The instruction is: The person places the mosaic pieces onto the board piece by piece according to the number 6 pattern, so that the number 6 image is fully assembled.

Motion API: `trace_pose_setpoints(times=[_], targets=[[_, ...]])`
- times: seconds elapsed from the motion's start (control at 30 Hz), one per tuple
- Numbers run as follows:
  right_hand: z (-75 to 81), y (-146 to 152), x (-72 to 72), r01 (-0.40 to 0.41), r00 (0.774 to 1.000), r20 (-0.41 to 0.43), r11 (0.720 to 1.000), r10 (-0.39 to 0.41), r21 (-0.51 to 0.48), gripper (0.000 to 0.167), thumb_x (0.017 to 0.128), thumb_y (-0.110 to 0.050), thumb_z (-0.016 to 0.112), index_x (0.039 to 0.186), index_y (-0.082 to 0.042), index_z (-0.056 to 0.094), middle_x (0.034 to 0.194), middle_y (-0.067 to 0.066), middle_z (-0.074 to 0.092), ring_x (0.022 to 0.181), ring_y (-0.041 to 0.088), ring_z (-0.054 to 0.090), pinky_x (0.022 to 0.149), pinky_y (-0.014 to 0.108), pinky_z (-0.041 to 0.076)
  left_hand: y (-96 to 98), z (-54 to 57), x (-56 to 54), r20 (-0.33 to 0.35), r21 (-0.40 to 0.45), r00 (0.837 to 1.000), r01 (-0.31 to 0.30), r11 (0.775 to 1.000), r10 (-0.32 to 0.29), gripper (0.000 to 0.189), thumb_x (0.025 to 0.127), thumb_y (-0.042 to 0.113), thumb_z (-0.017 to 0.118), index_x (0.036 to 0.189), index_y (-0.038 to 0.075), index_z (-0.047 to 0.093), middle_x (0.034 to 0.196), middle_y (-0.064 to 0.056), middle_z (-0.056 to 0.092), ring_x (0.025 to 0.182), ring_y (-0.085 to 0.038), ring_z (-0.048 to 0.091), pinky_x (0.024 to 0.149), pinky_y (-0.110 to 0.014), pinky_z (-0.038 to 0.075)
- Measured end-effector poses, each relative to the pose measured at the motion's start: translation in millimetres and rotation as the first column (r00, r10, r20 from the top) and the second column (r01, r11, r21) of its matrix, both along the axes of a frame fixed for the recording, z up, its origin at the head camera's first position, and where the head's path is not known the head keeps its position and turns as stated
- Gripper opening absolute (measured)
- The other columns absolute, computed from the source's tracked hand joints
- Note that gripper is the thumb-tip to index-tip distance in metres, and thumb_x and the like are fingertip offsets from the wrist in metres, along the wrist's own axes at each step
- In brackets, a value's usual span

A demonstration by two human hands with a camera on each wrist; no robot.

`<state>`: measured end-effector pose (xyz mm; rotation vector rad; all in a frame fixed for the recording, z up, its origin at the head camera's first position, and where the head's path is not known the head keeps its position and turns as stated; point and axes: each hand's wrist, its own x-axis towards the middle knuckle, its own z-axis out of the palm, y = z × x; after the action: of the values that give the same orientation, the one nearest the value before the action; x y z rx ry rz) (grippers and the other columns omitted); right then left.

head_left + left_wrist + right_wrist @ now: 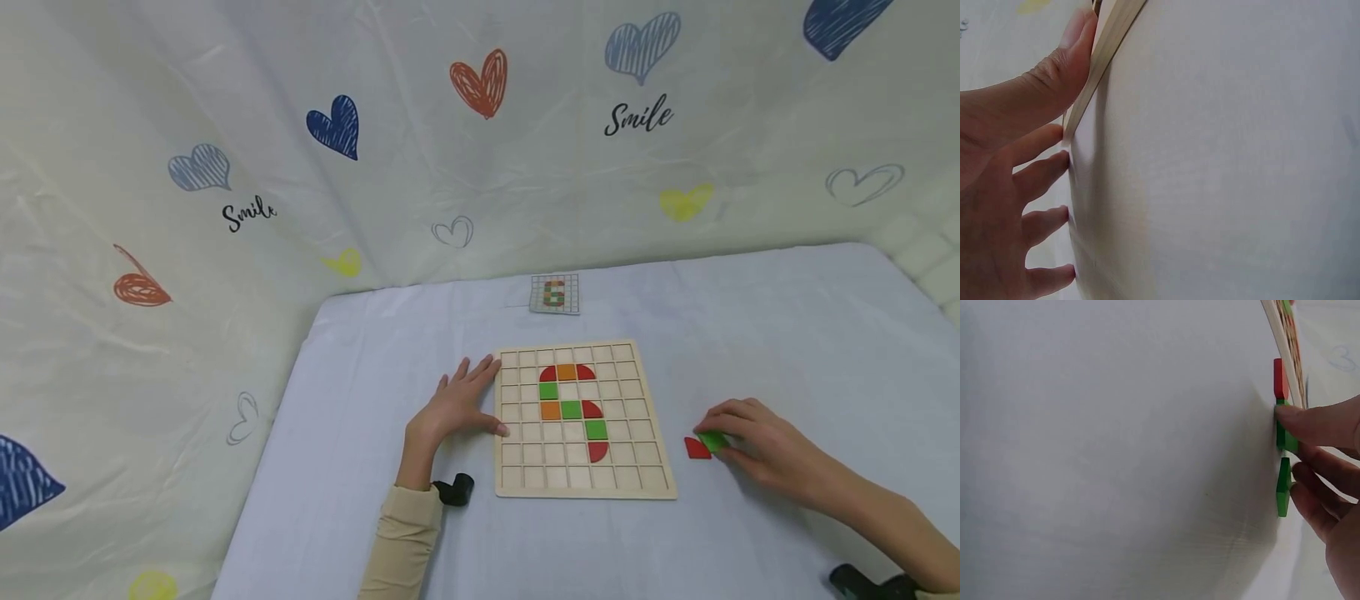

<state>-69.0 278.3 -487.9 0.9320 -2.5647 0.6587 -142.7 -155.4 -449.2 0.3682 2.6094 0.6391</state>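
A wooden grid board (637, 482) lies flat with red rounded, orange square and green square tiles set in some cells. At its left edge my left hand (450, 408) rests with spread fingers, the thumb over the rim; the left wrist view shows the thumb (1054, 75) against the wooden side. Right of the board, my right hand (765, 442) pinches a green tile (712, 441) between thumb and fingers, low over the table. A red tile (696, 449) lies beside it. In the right wrist view another green tile (1283, 487) is near the fingers.
Behind the board lies a small pattern card (555, 310) with a coloured grid design. A white cloth (375, 367) covers the table. Around it hangs a sheet (405, 167) printed with hearts and "Smile". Each wrist carries a black device (455, 490).
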Motion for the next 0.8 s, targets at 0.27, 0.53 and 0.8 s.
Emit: trace_pose_setpoints(times=[0.27, 0.53, 0.8], targets=[[0.1, -6.1, -0.5, 0.037, 0.999, 0.041, 0.998, -0.035, -0.054, 0.053, 0.05, 0.004, 0.097, 0.093, -0.016, 0.074, 0.092, -0.006, 0.069, 0.086, 0.006, 0.059, 0.082, -0.004, 0.042, -0.2, -1.3, 0.9, 0.003, -0.004, 1.0, 0.001, 1.0, -0.001, 0.11, 0.078, 0.04, 0.09, 0.165, 0.021, 0.025, 0.173, 0.002, 0.018, 0.161, -0.032, 0.002, 0.128, -0.063, 0.004], [3.5, -15.2, -5.3, -0.048, 0.998, 0.022, 0.991, 0.051, -0.128, 0.049, 0.053, 0.012, 0.09, 0.093, -0.013, 0.078, 0.087, -0.008, 0.07, 0.076, -0.001, 0.061, 0.076, 0.0, 0.047, 0.7, 0.1, 0.3, 0.005, 0.001, 1.0, -0.007, 1.0, 0.007, 0.11, 0.078, 0.039, 0.09, 0.165, 0.021, 0.026, 0.173, 0.002, 0.019, 0.161, -0.032, 0.002, 0.128, -0.063, 0.004], [5.8, -22.4, -7.5, -0.034, 0.999, 0.016, 0.993, 0.035, -0.111, 0.045, 0.057, 0.012, 0.09, 0.09, -0.015, 0.078, 0.088, -0.009, 0.073, 0.078, 0.0, 0.065, 0.079, -0.002, 0.046, 0.5, -1.6, -0.5, 0.0, -0.002, 1.0, -0.013, 1.0, 0.013, 0.11, 0.078, 0.039, 0.09, 0.165, 0.021, 0.027, 0.173, 0.002, 0.018, 0.161, -0.032, 0.002, 0.128, -0.061, 0.004]])
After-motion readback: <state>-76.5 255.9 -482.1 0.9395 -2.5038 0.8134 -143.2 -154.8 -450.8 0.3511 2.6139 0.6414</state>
